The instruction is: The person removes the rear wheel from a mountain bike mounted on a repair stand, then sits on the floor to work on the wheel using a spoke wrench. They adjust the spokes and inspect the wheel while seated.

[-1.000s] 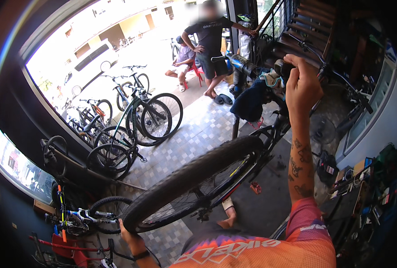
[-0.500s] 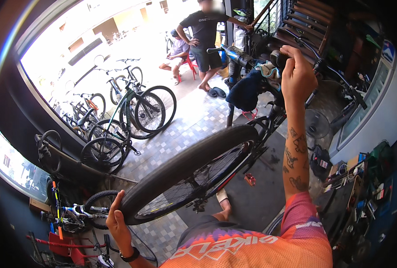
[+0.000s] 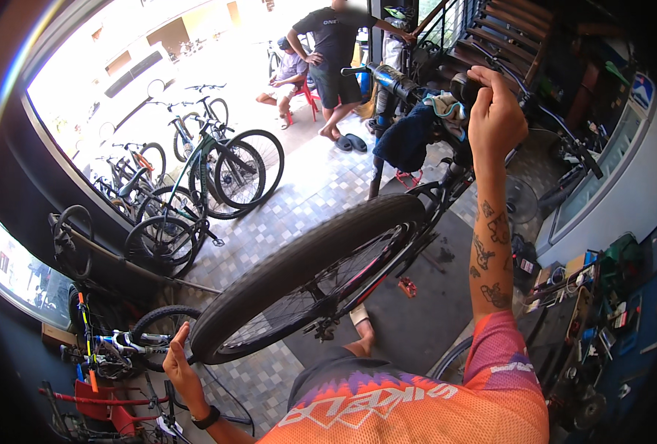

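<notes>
A bicycle is held up before me, its rear wheel with a black knobbly tyre [image 3: 265, 277] nearest me. Beside the tyre's near left edge is my left hand [image 3: 183, 370], fingers stretched out and nothing in them; whether a fingertip touches the rubber is hard to tell. My right hand [image 3: 497, 117] is raised at the upper right with its fingers curled in by a dark rounded part [image 3: 465, 89], whose kind I cannot make out. Just left of that hand, a dark blue cloth [image 3: 408, 140] hangs over the bike at the work stand's blue clamp [image 3: 391, 80].
Several parked bicycles [image 3: 203, 177] stand at the left by the bright opening. Two people are beyond, one standing [image 3: 336, 59], one on a red chair [image 3: 306, 100]. A tool-covered bench [image 3: 565, 333] runs along the right. A white-framed bicycle [image 3: 121, 344] stands lower left.
My left hand has moved slightly left and down, off the tyre's edge. The whole view has shifted a little. My right hand stays raised in nearly the same place.
</notes>
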`<state>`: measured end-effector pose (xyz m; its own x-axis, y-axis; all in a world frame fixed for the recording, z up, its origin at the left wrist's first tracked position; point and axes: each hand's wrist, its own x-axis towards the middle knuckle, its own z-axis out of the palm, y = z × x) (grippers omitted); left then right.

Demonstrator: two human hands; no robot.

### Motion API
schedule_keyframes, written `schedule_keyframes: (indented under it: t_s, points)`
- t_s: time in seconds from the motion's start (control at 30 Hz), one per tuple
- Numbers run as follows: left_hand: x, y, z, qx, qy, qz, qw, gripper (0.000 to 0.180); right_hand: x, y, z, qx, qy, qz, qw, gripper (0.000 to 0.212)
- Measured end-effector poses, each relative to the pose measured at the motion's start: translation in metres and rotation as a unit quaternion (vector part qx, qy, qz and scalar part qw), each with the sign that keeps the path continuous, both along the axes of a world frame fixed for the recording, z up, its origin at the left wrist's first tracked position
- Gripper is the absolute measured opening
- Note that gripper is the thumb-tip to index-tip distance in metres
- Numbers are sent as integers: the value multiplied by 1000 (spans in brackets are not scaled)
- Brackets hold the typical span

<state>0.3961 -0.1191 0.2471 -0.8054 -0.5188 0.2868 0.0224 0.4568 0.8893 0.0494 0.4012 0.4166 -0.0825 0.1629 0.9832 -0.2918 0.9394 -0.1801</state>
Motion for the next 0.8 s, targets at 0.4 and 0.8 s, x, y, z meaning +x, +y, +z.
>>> schedule_keyframes:
  t_s: [0.4,0.8]
  points:
    - [5,-22,-30,44,-11,7,999,66,-1,1,0,3,-9,-7,1000,27]
    - [12,-33,-30,39,-12,24,999,65,-2,3,0,14,-4,-8,1000,31]
